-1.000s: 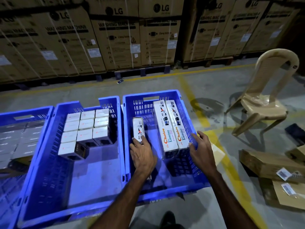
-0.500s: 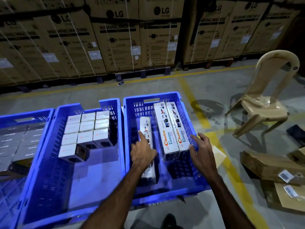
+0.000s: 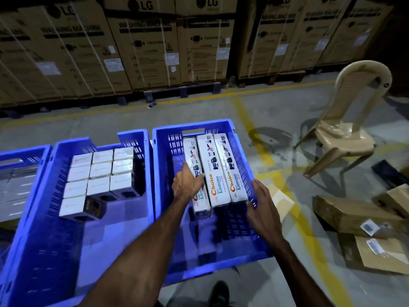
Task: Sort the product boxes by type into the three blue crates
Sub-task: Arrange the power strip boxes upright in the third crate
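— Where are the long boxes?
— Three lie side by side in the right crate [image 3: 245,138], packed against its far wall. The left box [image 3: 193,156] touches the middle box [image 3: 212,169], which touches the right box [image 3: 230,167].
— And the hands?
— The left hand [image 3: 188,185] lies on the left box, fingers straight and flat on its top, the thumb pointing toward the middle box. The right hand [image 3: 262,207] is spread and relaxed at the near end of the right box, beside the crate's right wall; I cannot tell whether it touches the box.
— The other crates?
— The middle crate [image 3: 141,209] holds small white boxes [image 3: 100,171] in neat rows at its far end. The left crate [image 3: 24,149] holds pale boxes [image 3: 15,189], blurred at the frame edge
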`<state>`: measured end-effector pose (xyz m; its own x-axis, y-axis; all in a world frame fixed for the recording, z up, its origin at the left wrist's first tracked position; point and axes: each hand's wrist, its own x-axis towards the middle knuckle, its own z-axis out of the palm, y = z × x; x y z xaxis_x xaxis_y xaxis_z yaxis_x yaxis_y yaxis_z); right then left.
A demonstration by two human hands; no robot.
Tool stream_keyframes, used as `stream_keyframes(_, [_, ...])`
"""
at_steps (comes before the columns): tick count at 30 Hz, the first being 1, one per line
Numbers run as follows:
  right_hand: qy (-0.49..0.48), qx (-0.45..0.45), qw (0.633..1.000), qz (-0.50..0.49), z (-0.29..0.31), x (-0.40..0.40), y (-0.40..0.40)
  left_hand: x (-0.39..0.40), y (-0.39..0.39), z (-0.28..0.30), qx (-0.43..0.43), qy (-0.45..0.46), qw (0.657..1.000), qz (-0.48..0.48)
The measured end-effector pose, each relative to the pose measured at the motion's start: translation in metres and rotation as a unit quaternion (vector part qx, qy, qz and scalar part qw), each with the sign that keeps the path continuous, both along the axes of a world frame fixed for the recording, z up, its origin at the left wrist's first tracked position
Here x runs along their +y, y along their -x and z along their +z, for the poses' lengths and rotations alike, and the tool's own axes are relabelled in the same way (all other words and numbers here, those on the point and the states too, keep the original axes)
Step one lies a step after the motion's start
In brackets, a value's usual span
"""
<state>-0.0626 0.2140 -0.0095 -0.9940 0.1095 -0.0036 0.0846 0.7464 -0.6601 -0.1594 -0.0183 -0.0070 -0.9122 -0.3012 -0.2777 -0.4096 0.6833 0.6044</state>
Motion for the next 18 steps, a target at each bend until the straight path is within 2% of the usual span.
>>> stream_keyframes(5, [-0.003, 0.006, 1.0, 0.003, -0.004, 0.001, -0.001, -0.011, -0.02, -0.017, -0.002, -0.165, 0.984, 0.065])
stream_keyframes(9, [-0.01, 0.007, 1.0, 0.001, -0.004, 0.0, 0.0, -0.001, -0.056, -0.029, -0.018, -0.262, 0.963, 0.059])
stream_keyframes(14, [-0.047, 0.005, 0.999, -0.005, -0.003, -0.004, -0.002, 0.001, -0.08, -0.05, -0.048, -0.241, 0.969, 0.0])
stream_keyframes(18, [-0.064, -0.004, 0.998, 0.003, -0.001, -0.002, -0.003, 0.002, -0.082, -0.054, -0.034, -0.206, 0.978, -0.023])
